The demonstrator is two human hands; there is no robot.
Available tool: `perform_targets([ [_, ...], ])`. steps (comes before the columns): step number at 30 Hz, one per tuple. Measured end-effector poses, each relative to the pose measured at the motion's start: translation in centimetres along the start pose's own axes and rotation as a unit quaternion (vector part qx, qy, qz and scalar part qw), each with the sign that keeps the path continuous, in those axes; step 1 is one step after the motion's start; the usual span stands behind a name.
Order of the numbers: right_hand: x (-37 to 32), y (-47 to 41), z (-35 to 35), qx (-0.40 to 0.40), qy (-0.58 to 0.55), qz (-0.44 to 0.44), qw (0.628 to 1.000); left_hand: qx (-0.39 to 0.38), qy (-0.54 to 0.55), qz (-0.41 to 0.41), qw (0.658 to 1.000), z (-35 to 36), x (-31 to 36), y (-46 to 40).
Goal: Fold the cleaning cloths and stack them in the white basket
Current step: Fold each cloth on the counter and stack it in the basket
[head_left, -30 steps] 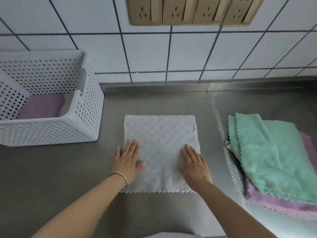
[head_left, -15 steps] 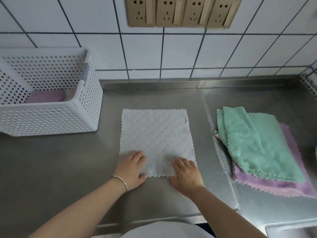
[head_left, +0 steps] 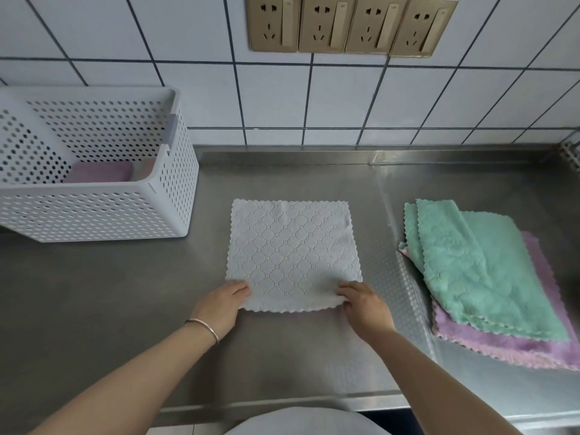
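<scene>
A pale grey cloth [head_left: 290,252] with a diamond pattern lies spread flat on the steel counter in the middle. My left hand [head_left: 221,304] pinches its near left corner and my right hand [head_left: 364,304] pinches its near right corner; the near edge is slightly lifted. The white perforated basket [head_left: 94,211] stands at the left with a folded purple cloth [head_left: 99,172] inside. At the right, green cloths [head_left: 470,265] lie on top of a purple cloth [head_left: 518,346].
A tiled wall with a row of gold sockets [head_left: 351,23] rises behind the counter. The steel counter's [head_left: 94,293] front edge runs just below my forearms. A raised steel lip runs along the wall.
Both hands slid back from the middle of the grey cloth to its near edge, then spread apart to the near corners and took hold of them. The view shifted.
</scene>
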State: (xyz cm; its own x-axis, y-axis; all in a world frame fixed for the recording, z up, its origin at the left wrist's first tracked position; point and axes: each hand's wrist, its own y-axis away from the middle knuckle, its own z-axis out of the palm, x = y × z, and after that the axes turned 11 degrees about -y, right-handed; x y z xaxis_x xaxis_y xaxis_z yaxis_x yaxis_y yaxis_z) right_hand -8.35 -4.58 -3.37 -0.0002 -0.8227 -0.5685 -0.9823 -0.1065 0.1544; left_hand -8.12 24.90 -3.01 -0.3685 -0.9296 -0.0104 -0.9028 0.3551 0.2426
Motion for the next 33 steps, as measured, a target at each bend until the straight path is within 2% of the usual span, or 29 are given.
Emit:
perform_targets([
  [2, 0.1, -0.6, -1.3, -0.042, -0.031, 0.06, 0.997, -0.05, 0.024, -0.052, 0.997, -2.1, 0.1, 0.2],
  [3, 0.1, -0.9, -2.1, -0.091, -0.031, 0.084, 0.992, -0.09, 0.012, -0.061, 0.994, -3.1, 0.0, 0.0],
  [6, -0.3, -1.4, -4.6, -0.245, 0.014, 0.11, 0.963, -0.22, -0.012, -0.025, 0.975, -6.0, -0.5, -0.5],
  [8, -0.3, -1.7, -5.5, -0.294, 0.035, 0.118, 0.948, -0.267, -0.003, -0.004, 0.964, -7.0, -0.9, -0.8],
  [10, -0.3, -2.4, -6.4, -0.308, 0.026, 0.134, 0.942, -0.285, 0.013, -0.005, 0.958, -7.7, -1.5, -1.4],
  [13, 0.2, -3.9, -7.0, -0.266, -0.061, 0.179, 0.945, -0.251, 0.101, -0.068, 0.96, -7.8, -2.9, -2.8],
  [16, 0.6, -5.4, -6.8, -0.131, -0.241, 0.239, 0.932, -0.204, 0.198, -0.154, 0.946, -7.3, -4.0, -3.9],
  [18, 0.5, -6.6, -6.4, -0.061, -0.295, 0.26, 0.917, -0.172, 0.267, -0.207, 0.925, -6.6, -4.2, -4.7],
  [21, -0.1, -8.7, -5.4, -0.029, -0.237, 0.256, 0.937, -0.12, 0.343, -0.277, 0.889, -5.8, -4.1, -6.4],
  [23, -0.3, -10.1, -4.6, -0.017, -0.206, 0.258, 0.944, -0.102, 0.336, -0.32, 0.88, -5.0, -4.0, -7.6],
  [29, 0.0, -12.3, -3.1, 0.019, -0.154, 0.247, 0.956, -0.109, 0.25, -0.354, 0.895, -3.3, -3.5, -10.5],
  [33, 0.4, -12.6, -2.6, 0.028, -0.15, 0.251, 0.956, -0.108, 0.258, -0.366, 0.888, -2.5, -3.6, -10.8],
])
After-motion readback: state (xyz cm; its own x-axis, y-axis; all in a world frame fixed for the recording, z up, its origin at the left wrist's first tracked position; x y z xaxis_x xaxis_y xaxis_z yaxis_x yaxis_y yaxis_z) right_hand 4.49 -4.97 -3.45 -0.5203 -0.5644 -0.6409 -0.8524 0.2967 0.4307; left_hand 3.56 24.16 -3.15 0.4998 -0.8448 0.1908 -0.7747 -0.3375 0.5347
